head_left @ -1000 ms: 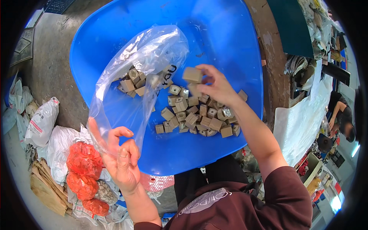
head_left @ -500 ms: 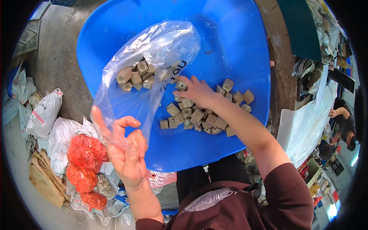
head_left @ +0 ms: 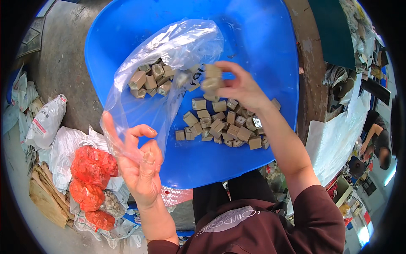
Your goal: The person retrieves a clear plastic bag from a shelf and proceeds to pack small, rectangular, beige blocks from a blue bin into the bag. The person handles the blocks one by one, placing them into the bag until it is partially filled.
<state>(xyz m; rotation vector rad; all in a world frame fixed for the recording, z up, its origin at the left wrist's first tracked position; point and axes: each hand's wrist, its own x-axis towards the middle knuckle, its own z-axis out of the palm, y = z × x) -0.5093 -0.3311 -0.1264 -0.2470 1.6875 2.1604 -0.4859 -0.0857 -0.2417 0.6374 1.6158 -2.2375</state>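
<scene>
Bare grey concrete floor (head_left: 69, 55) spreads around a wide, rounded blue plastic tub (head_left: 262, 51), which takes up the middle of the view above the person's lap. On the left, stuffed white woven sacks (head_left: 47, 120) lean together, with knotted red plastic bags (head_left: 94, 165) heaped in front of them, a clear bag of small pale pieces (head_left: 112, 205) against the red ones, and folded brown paper-like sheets (head_left: 46, 203) at the outer side. To the right of the tub stand a dark green panel (head_left: 334, 34) and a crinkled whitish plastic sheet (head_left: 330, 144); beyond it, near the rim, is a co-worker in dark clothing (head_left: 380, 139). Inside the tub, a loose pile of small tan block-shaped pieces (head_left: 222, 127) lies below the right hand (head_left: 243, 86), whose forearm crosses the pile's right side. This hand pinches tan pieces (head_left: 212, 80), blurred and seemingly two, between thumb and fingers, just beside a clear plastic bag with black print (head_left: 182, 46). More tan blocks (head_left: 150, 80) sit within the bag, behind its glossy film. At the bag's lower end, the left hand (head_left: 139, 173) has its fingers apart and partly curled, the film stretched against the forefinger.
</scene>
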